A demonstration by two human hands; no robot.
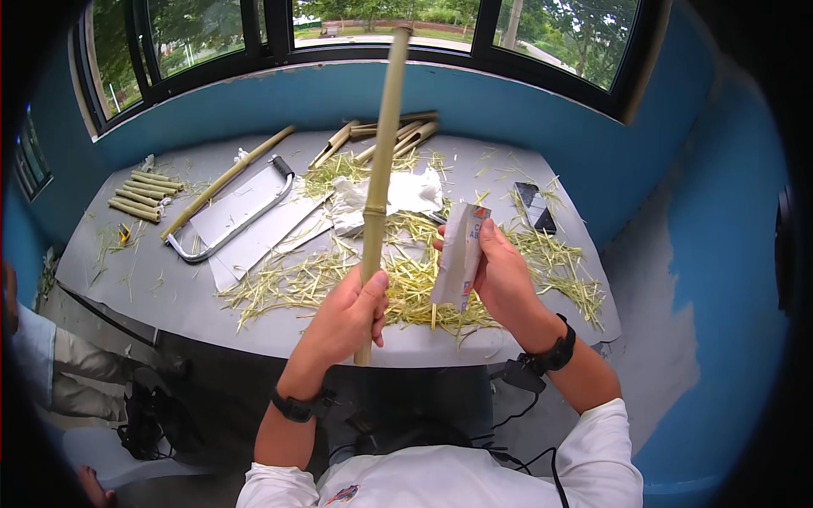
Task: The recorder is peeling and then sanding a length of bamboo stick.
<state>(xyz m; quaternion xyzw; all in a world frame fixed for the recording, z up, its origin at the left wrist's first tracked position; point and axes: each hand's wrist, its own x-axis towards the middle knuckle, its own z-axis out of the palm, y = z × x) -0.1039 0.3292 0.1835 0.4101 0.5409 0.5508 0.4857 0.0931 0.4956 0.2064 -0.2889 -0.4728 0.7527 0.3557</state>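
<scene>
My left hand [341, 319] is closed round the lower part of a bamboo pole [385, 157]. The pole stands nearly upright above the table, its top reaching in front of the window and its lower end just below my fist. In my right hand [510, 278] is a curled piece of sandpaper [456, 264], pinched between thumb and fingers, its pale printed back showing. The sandpaper is apart from the pole, to the right of it. Beneath both hands, thin green-yellow shavings [288, 288] are strewn over the grey table [97, 245].
A hacksaw [229, 237] lies on white boards [292, 216] at left, beside a long bamboo pole [229, 179]. Short bamboo pieces [146, 196] are at far left, split bamboo [406, 140] at the back. Crumpled white paper [415, 193] and a phone [535, 207] lie behind my hands. Another person [80, 372] is at left.
</scene>
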